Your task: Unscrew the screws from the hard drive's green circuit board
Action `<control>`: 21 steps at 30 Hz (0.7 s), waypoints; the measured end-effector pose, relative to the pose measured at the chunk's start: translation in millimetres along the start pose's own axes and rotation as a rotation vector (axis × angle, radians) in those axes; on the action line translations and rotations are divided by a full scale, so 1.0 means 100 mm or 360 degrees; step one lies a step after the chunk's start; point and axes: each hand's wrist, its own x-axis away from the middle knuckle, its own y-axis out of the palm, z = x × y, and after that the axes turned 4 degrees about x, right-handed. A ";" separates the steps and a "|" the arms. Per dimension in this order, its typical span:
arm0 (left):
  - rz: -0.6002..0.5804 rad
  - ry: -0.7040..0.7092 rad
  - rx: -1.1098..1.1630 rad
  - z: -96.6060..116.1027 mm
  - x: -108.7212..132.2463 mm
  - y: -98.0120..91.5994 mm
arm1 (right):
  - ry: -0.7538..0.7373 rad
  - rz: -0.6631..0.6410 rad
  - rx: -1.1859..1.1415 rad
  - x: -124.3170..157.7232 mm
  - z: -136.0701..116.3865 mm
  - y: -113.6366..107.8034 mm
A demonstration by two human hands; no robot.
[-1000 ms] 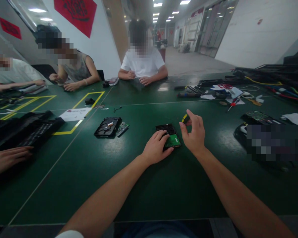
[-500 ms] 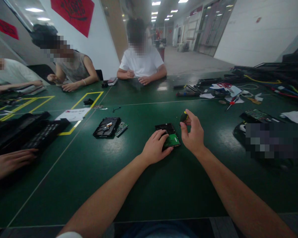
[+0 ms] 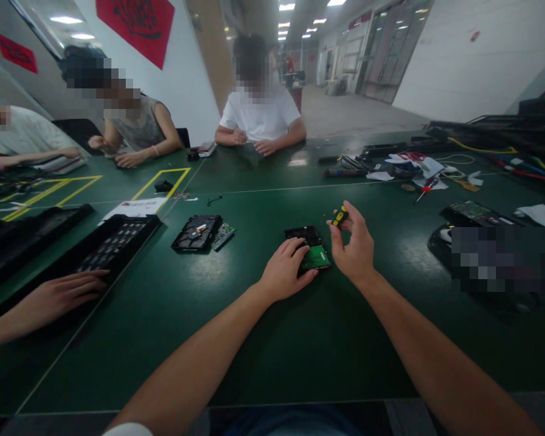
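My left hand point(image 3: 285, 271) lies over the left side of a hard drive point(image 3: 317, 257), gripping it against the table with fingers across the top and thumb at the near edge. The drive's green circuit board faces up, and its far part is black. Just right of it, my right hand point(image 3: 355, 245) pinches a black-and-yellow screwdriver handle point(image 3: 340, 216) between thumb and fingers, raised above the table. No shaft can be made out. To the left sits another black drive point(image 3: 197, 232), with a loose circuit board point(image 3: 224, 236) beside it.
At the left, a co-worker's hand point(image 3: 59, 297) rests on a long black tray-like part point(image 3: 134, 233). Across the green table point(image 3: 254, 357) sit several people. Cables and papers point(image 3: 413, 165) lie at the back right, near a red screwdriver point(image 3: 427, 189). Dark equipment point(image 3: 440, 242) stands right.
The screwdriver handle has turned in my right hand, showing more yellow. My left hand stays put. The co-worker's hand and the long black part have shifted right.
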 end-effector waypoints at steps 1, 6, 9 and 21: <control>-0.0001 -0.0001 -0.0001 0.00 0.00 0.00 | -0.0014 -0.0010 -0.0004 0.00 0.00 0.00; 0.0000 -0.0007 0.0001 -0.01 0.01 0.01 | -0.0105 0.0055 0.0098 -0.03 0.00 -0.04; 0.0001 -0.0008 -0.0002 -0.02 0.01 0.02 | -0.0095 0.0036 0.0124 -0.03 0.00 -0.05; 0.0001 -0.0013 0.0000 -0.01 0.01 0.02 | -0.0111 0.0057 0.0146 -0.06 0.02 -0.08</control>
